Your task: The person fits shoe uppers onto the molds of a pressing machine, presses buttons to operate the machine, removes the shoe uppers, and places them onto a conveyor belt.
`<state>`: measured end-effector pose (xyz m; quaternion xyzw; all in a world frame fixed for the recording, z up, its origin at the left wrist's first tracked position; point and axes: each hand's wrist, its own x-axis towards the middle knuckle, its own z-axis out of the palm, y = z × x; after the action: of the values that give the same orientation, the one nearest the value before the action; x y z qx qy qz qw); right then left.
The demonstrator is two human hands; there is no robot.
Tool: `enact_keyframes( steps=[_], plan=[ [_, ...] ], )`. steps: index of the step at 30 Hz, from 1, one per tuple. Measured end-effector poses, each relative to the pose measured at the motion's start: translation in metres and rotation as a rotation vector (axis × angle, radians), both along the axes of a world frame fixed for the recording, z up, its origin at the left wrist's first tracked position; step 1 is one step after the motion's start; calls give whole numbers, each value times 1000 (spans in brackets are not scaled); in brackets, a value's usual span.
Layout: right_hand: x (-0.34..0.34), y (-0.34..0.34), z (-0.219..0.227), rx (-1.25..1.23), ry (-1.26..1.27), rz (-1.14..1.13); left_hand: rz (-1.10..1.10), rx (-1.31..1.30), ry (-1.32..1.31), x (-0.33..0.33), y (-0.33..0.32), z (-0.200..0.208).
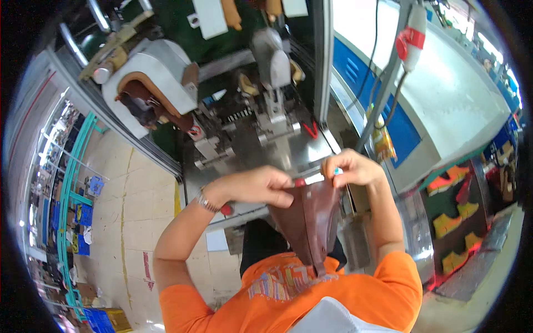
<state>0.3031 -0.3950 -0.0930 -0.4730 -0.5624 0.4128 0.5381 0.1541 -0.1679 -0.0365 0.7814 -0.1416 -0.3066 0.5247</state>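
Observation:
A brown leather shoe upper (308, 222) hangs in front of my orange shirt, wide at the top and narrowing to a point below. My left hand (264, 186) grips its top left edge, thumb on the near face and a wristwatch on the wrist. At the top right corner, my right hand (352, 168) pinches the edge. A small blue-and-white bit (337, 171) shows by its fingertips; I cannot make out what it is. Beyond my hands stands a machine with a metal bed (266, 150). A brown leather piece (152, 91) sits at its white left head (177, 61).
The machine's grey right head (270, 55) stands beside a metal post (323, 61). A red-and-white hanging control (411, 39) dangles at upper right. Yellow and orange pieces (447, 225) lie on a dark surface at far right. Teal racking (69, 205) runs along the left.

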Motion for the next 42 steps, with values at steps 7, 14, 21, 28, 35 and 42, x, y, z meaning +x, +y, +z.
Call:
enact_keyframes(
  steps=[7, 14, 21, 28, 35, 42],
  plan=[
    [6, 31, 38, 288, 162, -180, 255, -231, -228, -25, 39, 37],
    [77, 116, 134, 385, 154, -795, 937, -636, -596, 86, 58, 50],
    [133, 174, 124, 365, 265, -857, 1200, -867, -511, 150, 71, 50],
    [105, 147, 57, 8, 304, -930, 1358, 254, -1377, 123, 66, 20],
    [48, 127, -48, 177, 1041, -5, 735, 785, -1663, 46, -19, 57],
    [51, 167, -83, 371, 1121, -194, 654, 1132, -1307, 35, -35, 52]
  ],
)
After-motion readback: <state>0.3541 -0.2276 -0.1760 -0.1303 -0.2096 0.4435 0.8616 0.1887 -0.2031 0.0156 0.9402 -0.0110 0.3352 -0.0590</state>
